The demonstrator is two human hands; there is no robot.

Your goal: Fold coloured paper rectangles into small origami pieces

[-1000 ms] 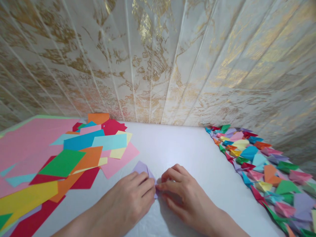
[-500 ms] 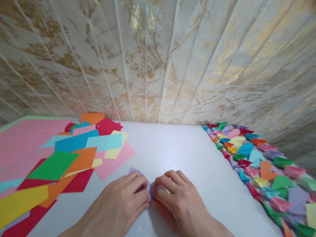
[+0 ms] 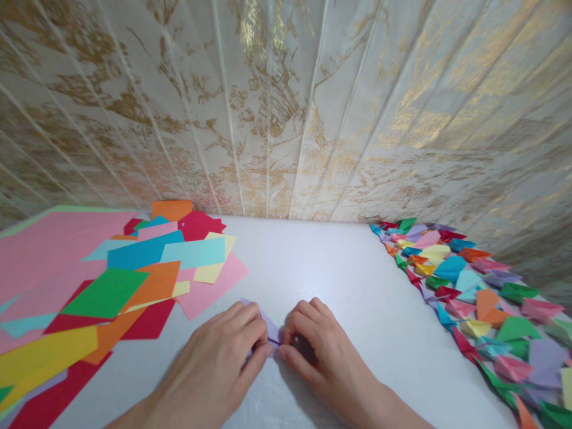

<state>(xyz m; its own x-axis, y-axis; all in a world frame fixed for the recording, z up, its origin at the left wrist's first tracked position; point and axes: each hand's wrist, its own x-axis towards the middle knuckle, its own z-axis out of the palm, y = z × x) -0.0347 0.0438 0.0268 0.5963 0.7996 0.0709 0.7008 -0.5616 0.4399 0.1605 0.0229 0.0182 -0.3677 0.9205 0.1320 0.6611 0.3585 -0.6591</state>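
Well short of the far edge of the worktop (image 3: 308,256), I have the left hand (image 3: 227,351) and right hand (image 3: 328,348) pinching lilac paper (image 3: 270,326) with thumbs and fingers.

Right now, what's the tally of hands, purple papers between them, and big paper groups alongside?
Left hand and right hand: 2
Purple paper between them: 1
Groups, flat sheets on the left and folded pieces on the right: 2
Total: 5

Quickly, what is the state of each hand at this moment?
Left hand: closed, holding the folded purple paper.
Right hand: closed, thumb and finger pinching the right end of the same paper.
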